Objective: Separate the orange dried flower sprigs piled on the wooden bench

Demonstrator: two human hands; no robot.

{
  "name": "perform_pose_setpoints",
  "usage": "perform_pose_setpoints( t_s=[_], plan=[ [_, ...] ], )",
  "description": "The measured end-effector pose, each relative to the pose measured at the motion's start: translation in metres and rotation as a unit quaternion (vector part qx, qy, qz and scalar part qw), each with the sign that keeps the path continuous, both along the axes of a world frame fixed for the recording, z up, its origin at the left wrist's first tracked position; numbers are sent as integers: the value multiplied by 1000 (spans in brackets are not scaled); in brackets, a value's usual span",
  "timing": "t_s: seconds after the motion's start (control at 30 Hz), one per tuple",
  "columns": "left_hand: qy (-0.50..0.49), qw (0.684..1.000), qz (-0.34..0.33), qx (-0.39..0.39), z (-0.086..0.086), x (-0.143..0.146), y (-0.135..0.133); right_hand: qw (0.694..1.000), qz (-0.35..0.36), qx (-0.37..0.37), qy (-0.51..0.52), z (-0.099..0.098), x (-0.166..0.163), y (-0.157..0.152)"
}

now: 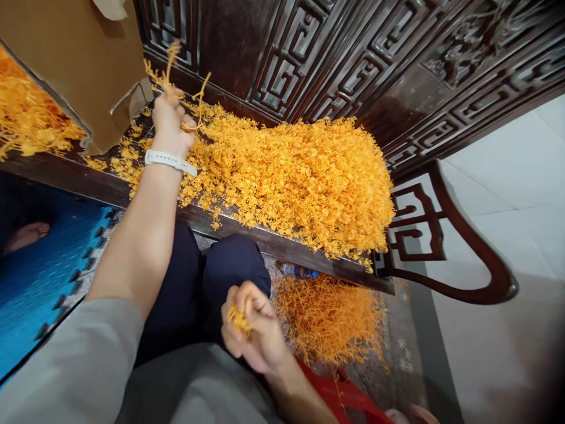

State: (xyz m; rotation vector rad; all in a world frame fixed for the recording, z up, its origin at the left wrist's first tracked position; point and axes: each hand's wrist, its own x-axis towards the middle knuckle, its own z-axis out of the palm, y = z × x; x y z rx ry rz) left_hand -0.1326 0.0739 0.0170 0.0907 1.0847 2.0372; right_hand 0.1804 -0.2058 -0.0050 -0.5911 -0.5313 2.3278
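Note:
A large heap of thin orange strands [300,176] covers the seat of a dark carved wooden bench [282,244]. My left hand [170,121], with a white band on the wrist, is stretched out over the heap's left end and is closed on a few orange strands that stick up above it. My right hand [251,330] is low, near my lap, with its fingers pinched round a small bunch of orange strands [239,321]. My knees in dark trousers [220,277] are just below the bench edge.
A brown cardboard box [83,65] with more orange strands [26,118] stands at the far left of the bench. A second orange pile [329,318] lies on the floor under the bench, beside a plastic bottle [298,271]. A blue foam mat [39,277] and another person's foot [26,235] are at left, a red stool [348,394] beneath me.

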Motion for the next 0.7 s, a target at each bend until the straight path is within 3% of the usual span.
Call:
perform_pose_setpoints(
  t_s=[0.07,0.13,0.23,0.37,0.53,0.6,0.7],
  plan=[
    [40,995,-89,15,-1,2,-4,999,-38,13,2,5,7,12],
    [101,979,-170,38,1,21,-10,996,-78,43,-20,14,9,37],
    [193,952,-228,64,7,63,-22,984,-116,111,-70,26,7,76],
    [271,930,-234,84,11,94,-30,956,-145,206,-148,32,5,112],
    [379,900,-187,108,10,91,-30,929,-197,244,-198,32,4,131],
    [369,903,-195,103,14,95,-35,920,-232,240,-204,30,4,138],
    [275,927,-234,100,23,111,-47,900,-270,257,-226,26,6,152]
  ],
)
